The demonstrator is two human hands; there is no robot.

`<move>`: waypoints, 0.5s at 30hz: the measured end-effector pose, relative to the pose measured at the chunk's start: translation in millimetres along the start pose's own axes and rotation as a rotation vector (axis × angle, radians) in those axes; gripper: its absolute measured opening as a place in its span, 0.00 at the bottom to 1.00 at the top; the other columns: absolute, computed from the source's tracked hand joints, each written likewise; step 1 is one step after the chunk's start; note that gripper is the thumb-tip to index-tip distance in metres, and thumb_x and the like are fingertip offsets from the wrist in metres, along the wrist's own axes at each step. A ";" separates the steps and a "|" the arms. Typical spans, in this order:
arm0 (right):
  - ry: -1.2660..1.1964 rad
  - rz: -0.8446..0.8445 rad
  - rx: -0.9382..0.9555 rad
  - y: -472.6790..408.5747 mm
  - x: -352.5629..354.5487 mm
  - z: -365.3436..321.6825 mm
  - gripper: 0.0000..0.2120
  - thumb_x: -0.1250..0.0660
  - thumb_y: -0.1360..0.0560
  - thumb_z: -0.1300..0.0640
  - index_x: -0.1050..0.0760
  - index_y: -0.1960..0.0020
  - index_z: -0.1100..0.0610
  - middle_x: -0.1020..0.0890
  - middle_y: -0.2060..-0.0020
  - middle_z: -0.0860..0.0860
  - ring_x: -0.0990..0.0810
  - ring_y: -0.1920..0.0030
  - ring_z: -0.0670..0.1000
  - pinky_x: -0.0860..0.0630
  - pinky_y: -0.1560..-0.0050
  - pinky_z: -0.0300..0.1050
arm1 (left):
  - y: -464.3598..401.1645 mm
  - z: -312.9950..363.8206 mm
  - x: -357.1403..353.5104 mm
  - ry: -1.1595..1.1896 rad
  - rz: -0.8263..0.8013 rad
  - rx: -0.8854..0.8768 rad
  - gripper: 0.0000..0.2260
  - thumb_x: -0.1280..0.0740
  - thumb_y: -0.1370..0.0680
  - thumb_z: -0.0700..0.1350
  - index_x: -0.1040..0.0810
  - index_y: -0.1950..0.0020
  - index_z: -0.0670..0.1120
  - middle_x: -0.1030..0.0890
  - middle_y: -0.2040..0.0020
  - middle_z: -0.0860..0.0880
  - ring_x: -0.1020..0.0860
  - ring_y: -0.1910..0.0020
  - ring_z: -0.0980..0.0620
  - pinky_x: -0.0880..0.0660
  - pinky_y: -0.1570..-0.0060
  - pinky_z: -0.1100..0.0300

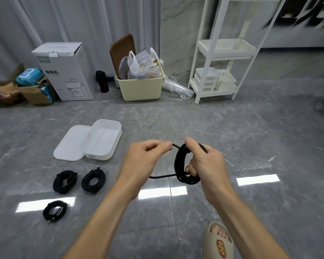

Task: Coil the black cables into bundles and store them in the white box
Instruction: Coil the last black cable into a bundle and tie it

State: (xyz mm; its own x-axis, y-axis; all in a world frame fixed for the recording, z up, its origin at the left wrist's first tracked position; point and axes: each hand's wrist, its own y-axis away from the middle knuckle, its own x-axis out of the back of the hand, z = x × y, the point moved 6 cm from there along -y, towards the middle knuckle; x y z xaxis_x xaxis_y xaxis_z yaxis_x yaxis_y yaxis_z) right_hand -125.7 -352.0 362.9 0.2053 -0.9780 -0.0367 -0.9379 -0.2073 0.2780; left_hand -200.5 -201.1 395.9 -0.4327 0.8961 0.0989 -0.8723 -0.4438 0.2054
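While the right hand [204, 161] has its fingers [192, 170] curled through a black cable coil [181, 165] with the thumb clamped over the top, the left hand [148, 156] pinches the coil's loose end [174, 145] between thumb and forefinger — both forearms reach out in front, held up over the grey floor [251, 146]. Another strand hangs off the coil's bottom toward the left wrist. Further left, three coiled bundles [93, 181] lie on the floor just beside the white box [101, 141] — open, its lid [71, 143] touching its left side.
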 end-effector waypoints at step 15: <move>0.092 0.052 0.022 -1.0 1.6 -1.8 0.18 0.28 0.26 0.44 0.27 0.61 0.57 0.34 0.80 0.42 0.35 0.80 0.44 0.37 0.79 0.34 | 0.1 -10.1 0.7 0.120 -0.056 0.203 0.10 0.30 0.22 0.50 0.15 0.55 0.45 0.40 0.76 0.57 0.41 0.79 0.57 0.43 0.80 0.69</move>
State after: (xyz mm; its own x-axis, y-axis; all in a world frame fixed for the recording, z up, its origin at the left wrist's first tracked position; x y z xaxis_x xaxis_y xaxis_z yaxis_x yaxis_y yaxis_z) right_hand -123.9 -353.4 364.2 0.1797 -0.9815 0.0660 -0.9537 -0.1573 0.2565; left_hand -203.2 -200.5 386.1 -0.4193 0.9073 -0.0320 -0.8371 -0.3727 0.4003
